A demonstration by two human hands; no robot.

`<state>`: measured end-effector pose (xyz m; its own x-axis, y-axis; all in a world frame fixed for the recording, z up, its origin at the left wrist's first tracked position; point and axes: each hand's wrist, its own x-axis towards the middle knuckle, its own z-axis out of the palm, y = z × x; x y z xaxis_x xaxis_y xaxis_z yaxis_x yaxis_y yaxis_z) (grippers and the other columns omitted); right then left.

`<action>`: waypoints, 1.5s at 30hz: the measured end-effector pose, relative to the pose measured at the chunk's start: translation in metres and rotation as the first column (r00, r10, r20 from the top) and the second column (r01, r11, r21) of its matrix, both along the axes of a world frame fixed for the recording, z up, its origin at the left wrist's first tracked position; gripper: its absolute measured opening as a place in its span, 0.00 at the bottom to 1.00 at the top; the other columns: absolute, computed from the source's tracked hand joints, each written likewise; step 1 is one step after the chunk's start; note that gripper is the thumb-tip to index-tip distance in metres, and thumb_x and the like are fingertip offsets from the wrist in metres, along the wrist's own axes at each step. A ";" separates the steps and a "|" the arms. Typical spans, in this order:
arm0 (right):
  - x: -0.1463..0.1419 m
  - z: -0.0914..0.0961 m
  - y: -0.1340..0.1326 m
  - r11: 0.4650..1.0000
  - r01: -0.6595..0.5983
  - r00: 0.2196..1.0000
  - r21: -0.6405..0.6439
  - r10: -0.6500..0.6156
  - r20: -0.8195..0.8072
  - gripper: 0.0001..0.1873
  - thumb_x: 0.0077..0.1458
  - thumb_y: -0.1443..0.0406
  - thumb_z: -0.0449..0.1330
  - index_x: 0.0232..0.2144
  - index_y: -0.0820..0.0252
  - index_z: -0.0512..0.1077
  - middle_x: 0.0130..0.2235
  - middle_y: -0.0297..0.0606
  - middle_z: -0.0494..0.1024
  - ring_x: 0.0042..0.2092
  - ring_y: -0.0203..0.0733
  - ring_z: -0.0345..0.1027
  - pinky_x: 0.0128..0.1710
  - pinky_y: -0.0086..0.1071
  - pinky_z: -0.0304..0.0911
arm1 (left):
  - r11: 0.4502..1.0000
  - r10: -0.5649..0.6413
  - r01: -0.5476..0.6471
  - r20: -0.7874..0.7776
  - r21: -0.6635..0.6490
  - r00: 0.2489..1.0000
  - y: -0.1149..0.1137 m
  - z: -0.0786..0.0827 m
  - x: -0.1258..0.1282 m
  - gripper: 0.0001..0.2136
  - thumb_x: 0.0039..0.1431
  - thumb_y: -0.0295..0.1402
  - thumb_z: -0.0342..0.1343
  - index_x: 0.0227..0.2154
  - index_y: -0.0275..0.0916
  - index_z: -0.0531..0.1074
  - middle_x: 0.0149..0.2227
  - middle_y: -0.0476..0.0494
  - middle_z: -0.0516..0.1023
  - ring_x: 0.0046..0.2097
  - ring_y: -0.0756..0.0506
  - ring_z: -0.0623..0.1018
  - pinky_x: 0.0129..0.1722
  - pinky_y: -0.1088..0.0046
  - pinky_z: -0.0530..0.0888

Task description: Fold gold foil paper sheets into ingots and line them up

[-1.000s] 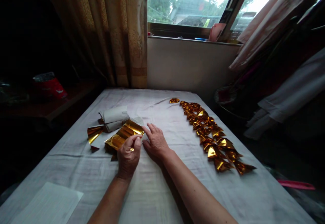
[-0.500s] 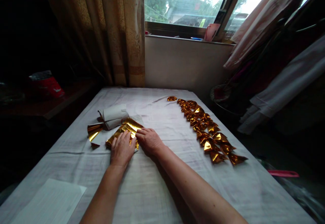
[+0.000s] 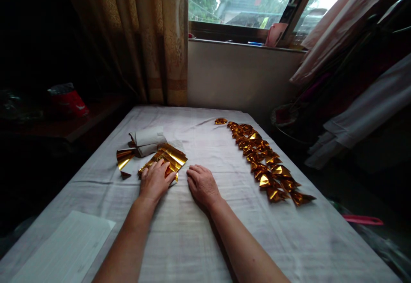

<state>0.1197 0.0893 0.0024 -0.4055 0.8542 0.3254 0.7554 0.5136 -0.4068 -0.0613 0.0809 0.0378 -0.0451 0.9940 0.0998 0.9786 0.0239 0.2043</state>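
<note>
My left hand lies palm down on a stack of gold foil paper, fingers spread and pressing on its near left part. The foil is shiny and creased, and the palm hides some of it. Just right of the foil, apart from it, my right hand rests on the cloth with its fingers loosely laid down and nothing visible in them. Behind the stack lies a crumpled white paper wrapping. A fan-shaped gold foil piece and a small dark foil scrap sit to the left.
Folded gold foil pieces stand in rows along the table's right side, with a single folded piece at the far end. A pale sheet lies near left on the white tablecloth. Clothes hang at right.
My right hand has come off the foil stack and moved right and nearer onto the cloth. My left hand stays on the foil. The view has shifted slightly.
</note>
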 end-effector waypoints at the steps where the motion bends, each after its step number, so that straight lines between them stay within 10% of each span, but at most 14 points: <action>1: 0.002 -0.001 -0.005 1.000 0.018 1.000 -0.002 -0.018 -0.019 0.14 0.61 0.67 0.56 0.47 0.56 0.76 0.55 0.40 0.76 0.57 0.48 0.66 0.59 0.42 0.59 | 1.000 -0.009 0.009 0.011 -0.001 1.000 -0.001 0.003 0.000 0.17 0.62 0.40 0.54 0.51 0.41 0.73 0.60 0.37 0.71 0.60 0.38 0.70 0.56 0.60 0.66; 12: 0.015 -0.019 -0.017 0.986 0.132 0.964 0.101 -0.104 -0.244 0.21 0.57 0.70 0.54 0.52 0.60 0.73 0.51 0.44 0.79 0.53 0.45 0.71 0.55 0.40 0.65 | 0.996 0.019 -0.017 0.025 -0.091 1.000 -0.006 0.031 0.001 0.13 0.65 0.39 0.50 0.29 0.41 0.76 0.39 0.46 0.82 0.39 0.46 0.77 0.32 0.73 0.62; 18: 0.012 -0.014 -0.021 0.922 0.174 0.979 0.347 -0.124 -0.162 0.30 0.56 0.70 0.56 0.61 0.61 0.65 0.64 0.50 0.64 0.65 0.52 0.55 0.62 0.47 0.55 | 0.966 -0.244 0.251 0.099 -0.064 0.965 -0.014 0.042 0.016 0.10 0.65 0.36 0.51 0.30 0.41 0.74 0.36 0.47 0.80 0.38 0.46 0.77 0.35 0.73 0.64; 22: 0.016 -0.004 -0.024 0.902 0.123 0.986 0.414 -0.062 -0.158 0.19 0.58 0.65 0.59 0.52 0.53 0.74 0.63 0.46 0.66 0.65 0.54 0.54 0.63 0.49 0.50 | 0.920 -0.363 0.379 0.141 -0.104 0.921 -0.021 0.048 0.022 0.08 0.63 0.35 0.53 0.30 0.42 0.75 0.34 0.47 0.80 0.37 0.46 0.78 0.34 0.74 0.67; 28: 0.027 0.012 -0.027 0.981 0.114 0.934 0.158 -0.051 -0.353 0.12 0.61 0.65 0.54 0.37 0.56 0.78 0.35 0.38 0.83 0.37 0.40 0.75 0.44 0.33 0.66 | 0.920 -0.317 0.283 0.089 0.270 0.944 -0.021 0.050 0.019 0.15 0.63 0.34 0.52 0.51 0.44 0.72 0.54 0.42 0.77 0.54 0.40 0.76 0.54 0.63 0.72; 34: 0.047 0.022 -0.014 0.931 0.292 0.636 -0.220 -0.361 -0.682 0.17 0.59 0.57 0.53 0.33 0.58 0.79 0.32 0.36 0.82 0.35 0.42 0.75 0.35 0.30 0.68 | 0.787 -0.324 0.222 0.080 0.576 0.943 -0.018 0.048 0.024 0.24 0.66 0.39 0.50 0.62 0.40 0.61 0.64 0.35 0.65 0.63 0.38 0.69 0.61 0.57 0.68; 40: 0.073 0.000 -0.006 0.808 0.321 0.632 -0.494 -0.571 -0.523 0.20 0.54 0.59 0.56 0.44 0.61 0.79 0.42 0.44 0.83 0.44 0.48 0.77 0.47 0.39 0.70 | 0.830 -0.499 0.464 0.040 0.309 0.866 -0.018 0.016 0.049 0.18 0.66 0.42 0.51 0.54 0.41 0.72 0.61 0.38 0.71 0.61 0.39 0.70 0.61 0.56 0.67; 45: 0.094 -0.006 -0.015 0.806 0.209 0.699 -0.553 -0.519 -0.492 0.22 0.58 0.61 0.51 0.51 0.60 0.75 0.38 0.41 0.83 0.40 0.45 0.78 0.44 0.38 0.72 | 0.811 -0.577 0.580 0.065 -0.072 0.814 -0.027 -0.010 0.070 0.32 0.59 0.53 0.56 0.62 0.44 0.64 0.67 0.36 0.60 0.68 0.33 0.60 0.66 0.45 0.55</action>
